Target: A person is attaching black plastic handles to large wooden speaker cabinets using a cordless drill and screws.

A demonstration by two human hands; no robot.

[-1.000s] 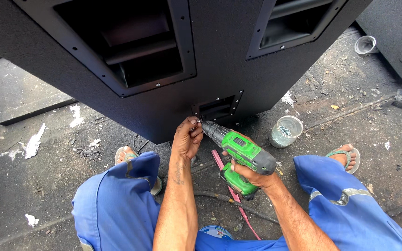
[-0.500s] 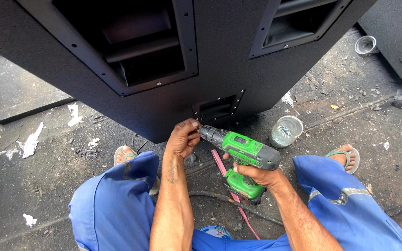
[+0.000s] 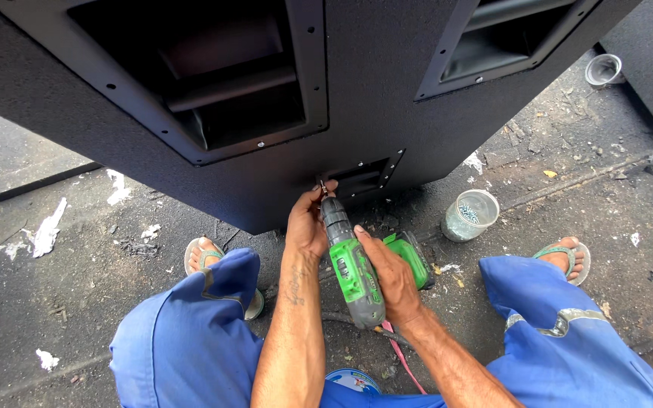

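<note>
Your right hand (image 3: 388,276) clamps the green cordless drill (image 3: 353,264) | left hand (image 3: 307,227) pinches its bit at the small recessed plate (image 3: 364,177) near the black speaker cabinet (image 3: 372,91)'s lower edge | screw looks not yet seated.

We see no labels, signs or screens. The only package-like things are a clear plastic cup of screws (image 3: 470,214) at three o'clock and a grey cup (image 3: 604,70) at two o'clock.

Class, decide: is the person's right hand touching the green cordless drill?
Touching. The head view shows the right hand wrapped around the green cordless drill, its fingers lying directly on the body with no gap.
</note>
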